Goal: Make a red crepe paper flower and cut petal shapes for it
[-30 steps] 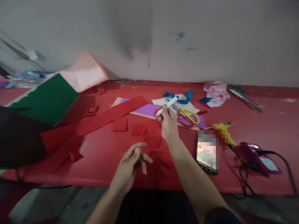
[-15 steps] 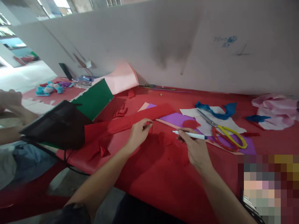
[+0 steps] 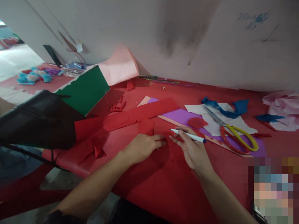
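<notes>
My left hand (image 3: 143, 146) lies on the red table (image 3: 163, 183), its fingers stretched over small red paper pieces (image 3: 161, 141). My right hand (image 3: 195, 152) sits just to its right and grips a white marker (image 3: 188, 135) that points left, tip near the left fingertips. A square red paper scrap (image 3: 146, 127) lies just beyond the left hand. A long red paper strip (image 3: 130, 116) runs behind both hands.
Scissors with red and yellow handles (image 3: 230, 132) lie on purple and white sheets (image 3: 182, 116) at right, next to blue scraps (image 3: 238, 107) and pink tissue (image 3: 282, 110). Green (image 3: 85, 90) and pink sheets and a black bag (image 3: 37, 119) fill the left.
My left hand slid from the red strip down onto the small red pieces beside the marker hand. The view shifted slightly left; the marker stayed gripped in my right hand.
</notes>
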Available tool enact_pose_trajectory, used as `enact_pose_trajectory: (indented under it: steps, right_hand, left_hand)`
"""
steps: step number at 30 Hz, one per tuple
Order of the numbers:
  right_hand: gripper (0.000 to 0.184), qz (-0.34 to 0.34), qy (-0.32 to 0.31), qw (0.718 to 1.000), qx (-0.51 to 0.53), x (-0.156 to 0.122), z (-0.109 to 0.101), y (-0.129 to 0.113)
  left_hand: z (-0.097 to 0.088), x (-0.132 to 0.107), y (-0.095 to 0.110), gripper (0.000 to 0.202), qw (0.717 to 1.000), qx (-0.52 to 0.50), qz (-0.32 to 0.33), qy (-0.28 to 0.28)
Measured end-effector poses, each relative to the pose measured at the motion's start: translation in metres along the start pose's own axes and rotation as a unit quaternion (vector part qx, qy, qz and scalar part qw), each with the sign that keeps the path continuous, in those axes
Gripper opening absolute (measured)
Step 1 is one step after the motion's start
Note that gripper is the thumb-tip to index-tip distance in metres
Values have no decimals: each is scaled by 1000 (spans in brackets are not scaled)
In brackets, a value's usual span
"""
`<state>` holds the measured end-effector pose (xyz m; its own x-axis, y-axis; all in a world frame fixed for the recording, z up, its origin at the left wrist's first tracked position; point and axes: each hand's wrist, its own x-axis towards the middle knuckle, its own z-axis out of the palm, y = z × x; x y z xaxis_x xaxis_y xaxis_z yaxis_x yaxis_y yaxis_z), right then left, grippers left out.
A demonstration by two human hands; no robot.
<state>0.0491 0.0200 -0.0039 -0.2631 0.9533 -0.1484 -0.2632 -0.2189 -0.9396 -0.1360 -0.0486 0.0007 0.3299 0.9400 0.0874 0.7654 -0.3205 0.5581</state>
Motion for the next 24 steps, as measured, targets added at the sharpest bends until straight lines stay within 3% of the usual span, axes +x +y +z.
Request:
enact_pose_trajectory:
  steps: [6, 12, 24]
  right_hand:
    - [21, -17, 14, 993, -115, -2, -7, 5]
    - [22, -67, 17, 945, -320, -7, -8, -2]
    - [18, -78, 36, 953, -291, -6, -13, -3]
  left_hand:
    - [-2, -3, -3, 32, 1000, 7, -26, 3]
    - [-4, -4, -3, 27, 999, -33, -39, 19]
    - [-6, 0, 0, 31, 999, -46, -27, 7]
